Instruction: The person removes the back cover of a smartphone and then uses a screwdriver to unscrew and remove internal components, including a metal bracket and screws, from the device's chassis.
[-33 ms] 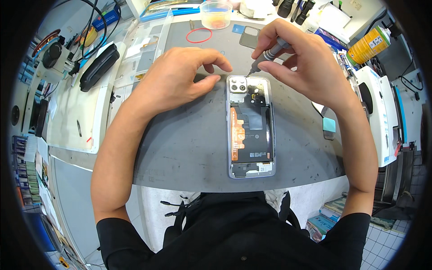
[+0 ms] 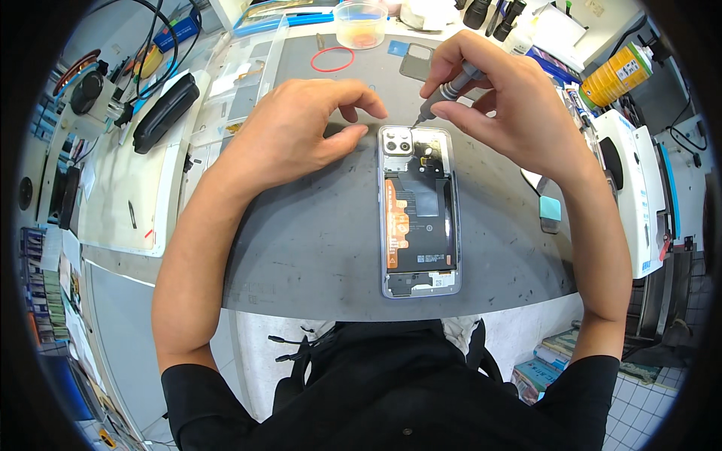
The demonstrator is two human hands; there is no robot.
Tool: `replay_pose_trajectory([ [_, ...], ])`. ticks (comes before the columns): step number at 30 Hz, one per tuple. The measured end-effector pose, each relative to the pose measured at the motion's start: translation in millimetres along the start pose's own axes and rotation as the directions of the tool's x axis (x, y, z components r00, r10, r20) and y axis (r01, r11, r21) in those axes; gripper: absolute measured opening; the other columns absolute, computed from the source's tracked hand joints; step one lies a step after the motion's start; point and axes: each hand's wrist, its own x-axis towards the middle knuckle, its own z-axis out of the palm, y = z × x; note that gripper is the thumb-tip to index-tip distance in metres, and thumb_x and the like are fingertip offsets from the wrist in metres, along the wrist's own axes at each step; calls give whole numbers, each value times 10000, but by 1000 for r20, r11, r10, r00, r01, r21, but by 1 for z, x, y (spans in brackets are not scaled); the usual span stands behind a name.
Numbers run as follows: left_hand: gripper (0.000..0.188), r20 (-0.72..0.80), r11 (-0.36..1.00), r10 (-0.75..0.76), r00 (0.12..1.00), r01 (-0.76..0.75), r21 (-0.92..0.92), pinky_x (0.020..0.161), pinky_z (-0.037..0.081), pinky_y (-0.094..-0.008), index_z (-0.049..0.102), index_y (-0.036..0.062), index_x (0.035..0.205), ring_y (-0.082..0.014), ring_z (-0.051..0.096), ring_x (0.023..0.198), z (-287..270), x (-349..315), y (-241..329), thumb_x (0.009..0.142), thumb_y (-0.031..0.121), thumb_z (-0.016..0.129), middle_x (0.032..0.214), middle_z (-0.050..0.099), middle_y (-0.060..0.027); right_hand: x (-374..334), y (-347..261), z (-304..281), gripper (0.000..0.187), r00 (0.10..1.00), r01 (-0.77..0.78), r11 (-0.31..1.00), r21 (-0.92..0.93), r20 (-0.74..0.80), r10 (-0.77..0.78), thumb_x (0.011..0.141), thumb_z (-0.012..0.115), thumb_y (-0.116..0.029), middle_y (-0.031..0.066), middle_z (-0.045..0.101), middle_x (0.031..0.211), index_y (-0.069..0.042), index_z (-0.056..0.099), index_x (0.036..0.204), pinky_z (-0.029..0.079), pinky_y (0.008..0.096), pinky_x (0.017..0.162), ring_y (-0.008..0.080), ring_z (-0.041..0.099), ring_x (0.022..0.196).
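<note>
At upper right, the right hand (image 2: 526, 109) has its fingers around a grey screwdriver (image 2: 449, 92), at an opened phone (image 2: 420, 214). The left hand (image 2: 292, 128), upper left, has fingers loosely parted.

Left hand (image 2: 297, 135) loosely curled; right hand (image 2: 526, 113) in pinch grip.

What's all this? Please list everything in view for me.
Mat: one, grey, centre
Opened phone: one, black and orange, on the mat
Screwdriver: one, grey, at the phone's far end
Ring: one, red, on the mat's upper left
Tub: one, clear, beyond the ring
Square: one, blue, right of the tub
Panel: one, grey, right of the square
Pad: one, teal, right of the phone
Case: one, black, left side
Container: one, yellow, upper right
Machine: one, white, far right
Small clutter: uncounted, mixed colours, around edges
Sleeves: two, black, near bottom
Left hand: one, bare, left of the phone
Right hand: one, bare, around the screwdriver
</note>
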Motion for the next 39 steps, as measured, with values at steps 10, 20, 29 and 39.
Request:
replay_pose_trajectory([
  [10,141,97,985,-150,984,157,-76,802,566,-364,636,49,979,-244,720,901,-2,4,12,842,33,610,937,753,-63,1,3,-2,240,999,32,999,-15,8,-32,870,728,-26,36,709,992,-44,563,1043,607,284,688,140,700,910],
  [20,131,104,981,-157,982,168,-102,825,582,-364,634,20,958,-253,720,884,-3,4,17,835,1,594,917,741,-93,5,-17,10,313,998,-40,882,-470,-64,11,828,804,-179,81,686,877,-53,557,975,563,341,619,246,696,716],
  [29,141,127,970,-177,976,195,-148,845,587,-362,614,-1,959,-253,729,889,-4,7,16,829,-27,566,917,736,-111,19,-13,-12,425,994,72,790,-609,108,-7,779,812,-287,76,693,932,-128,573,1092,524,393,727,280,687,903],
  [39,141,103,977,-127,987,143,-159,474,373,-228,578,28,920,-44,462,537,0,4,8,807,-55,560,1030,773,-36,26,-16,-16,392,985,78,780,-621,167,35,794,793,-196,78,696,924,-97,563,1096,522,418,745,291,695,877],
])
